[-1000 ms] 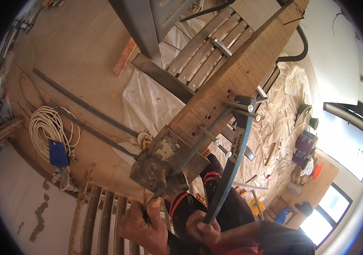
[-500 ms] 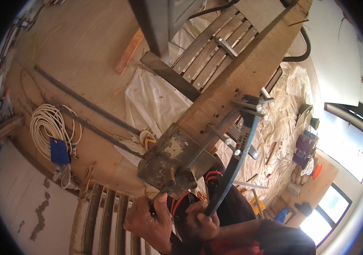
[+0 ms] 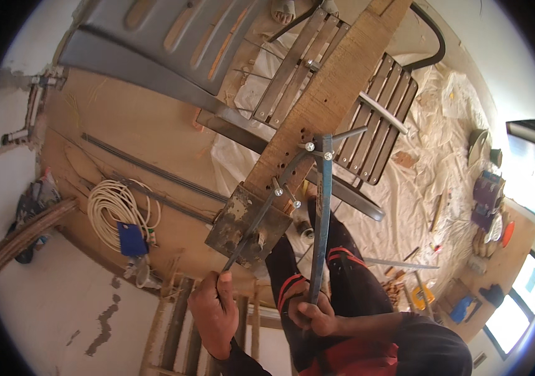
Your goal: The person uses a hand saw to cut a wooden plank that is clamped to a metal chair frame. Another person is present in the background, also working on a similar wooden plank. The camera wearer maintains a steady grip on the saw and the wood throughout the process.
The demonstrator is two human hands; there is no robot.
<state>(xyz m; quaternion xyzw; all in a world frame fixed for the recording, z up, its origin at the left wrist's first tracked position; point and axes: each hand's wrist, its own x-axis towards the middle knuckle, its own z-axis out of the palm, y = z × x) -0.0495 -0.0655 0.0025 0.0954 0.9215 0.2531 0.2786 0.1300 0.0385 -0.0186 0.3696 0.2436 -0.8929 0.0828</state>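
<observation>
A long wooden beam (image 3: 317, 106) runs diagonally in front of me, with a worn metal plate (image 3: 242, 216) at its near end and several bolts standing up beside small holes. A thin steel rod (image 3: 257, 224) crosses the plate, passes the bolts and bends to the right near the bar's head. Its near end is pinched in my left hand (image 3: 215, 313), thumb on top. My right hand (image 3: 311, 315) is closed round the lower end of a long blue bending bar (image 3: 322, 213), held almost upright in view. The bar's head meets the rod beside the beam.
Slatted chairs (image 3: 374, 125) stand under and beside the beam. Coiled white cable (image 3: 112, 210) and long rods (image 3: 154, 168) lie on the left floor. Plastic sheeting (image 3: 430, 182) covers the right floor. A wooden slatted frame (image 3: 176, 326) is near my left arm.
The blue bar has swung from leaning right to nearly upright, its head moving left along with the rod's far part. My view has shifted too. Both hands keep their grip.
</observation>
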